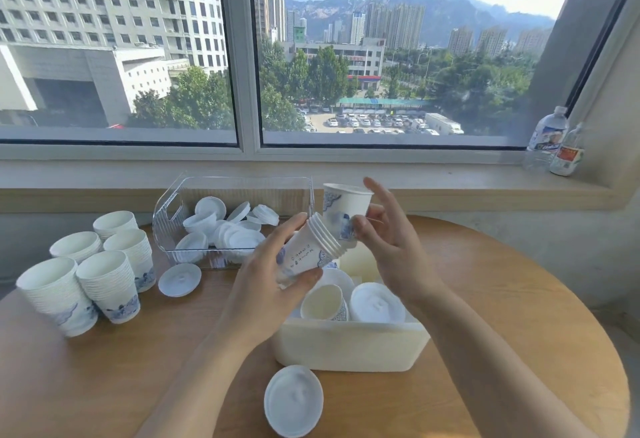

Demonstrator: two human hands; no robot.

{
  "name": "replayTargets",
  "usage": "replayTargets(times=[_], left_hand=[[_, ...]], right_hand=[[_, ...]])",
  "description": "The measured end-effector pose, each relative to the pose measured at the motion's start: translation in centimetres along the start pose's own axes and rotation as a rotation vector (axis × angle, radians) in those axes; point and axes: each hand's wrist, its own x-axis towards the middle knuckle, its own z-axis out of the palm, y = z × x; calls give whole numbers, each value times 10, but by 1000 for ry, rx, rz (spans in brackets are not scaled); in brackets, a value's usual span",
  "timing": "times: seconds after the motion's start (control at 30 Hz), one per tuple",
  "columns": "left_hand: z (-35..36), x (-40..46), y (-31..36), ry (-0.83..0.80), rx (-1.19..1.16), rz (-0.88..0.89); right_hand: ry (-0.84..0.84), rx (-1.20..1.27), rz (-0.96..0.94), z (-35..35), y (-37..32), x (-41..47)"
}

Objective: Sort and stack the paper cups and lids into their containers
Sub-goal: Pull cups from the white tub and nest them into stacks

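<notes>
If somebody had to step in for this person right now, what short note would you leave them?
Left hand grips a small nested stack of cups, tilted with rims toward the right.
Right hand pinches a single paper cup by its base, just above that stack.
Done: five cup stacks stand at the table's left; many lids lie in the clear bin.
Left: nest the single cup, then clear the white tub, which holds a cup and lids. Two loose lids lie on the table, one by the clear bin, one at the near edge.
</notes>
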Motion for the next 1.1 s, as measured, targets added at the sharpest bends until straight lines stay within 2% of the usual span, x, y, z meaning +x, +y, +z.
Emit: replayTargets(times=[0.13,0.33,0.47,0.67,0.87,1.1], left_hand=[[-3,3,-4,-10,-21,30],[-18,24,-21,-45,-34,72],[-25,43,-33,-79,38,144],[-23,57,-48,-62,57,222],[-25,57,-61,-25,28,221],[-35,51,-75,-16,40,223]], right_hand=[[48,-23,15,12,3,-5],[8,-369,53,9,4,-2],[17,-367,78,6,5,5],[-111,-473,123,11,9,22],[-147,-511,121,14,15,30],[-204,-819,154,8,32,28]])
